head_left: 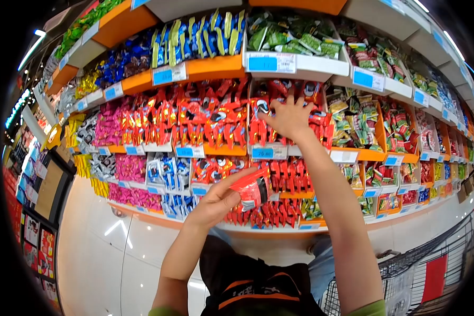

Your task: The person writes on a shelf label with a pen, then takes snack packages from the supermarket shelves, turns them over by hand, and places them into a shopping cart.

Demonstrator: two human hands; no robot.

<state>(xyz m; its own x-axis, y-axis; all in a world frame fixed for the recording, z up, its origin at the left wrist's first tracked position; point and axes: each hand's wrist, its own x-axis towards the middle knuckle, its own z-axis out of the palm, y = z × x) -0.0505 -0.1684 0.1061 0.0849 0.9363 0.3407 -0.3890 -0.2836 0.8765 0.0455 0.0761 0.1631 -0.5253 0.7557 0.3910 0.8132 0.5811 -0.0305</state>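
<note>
Between the thumb and fingers of my left hand (218,203) is a red packet (252,189) with a dark and white printed part, held in front of the lower shelves. My right hand (289,118) reaches up to a middle bin with its fingers spread, over red wrapped packets (263,126). Its fingertips are at the packets, and nothing shows held in it. A blue and white price label (269,152) is on the bin's front edge, below my right hand.
Shelves of wrapped packets curve across the view, with green ones (295,39) above and pink ones (108,124) to the left. A wire shopping cart (426,268) stands at the lower right. Pale tiled floor (105,253) shows below. A dark display stand (45,221) is at the left.
</note>
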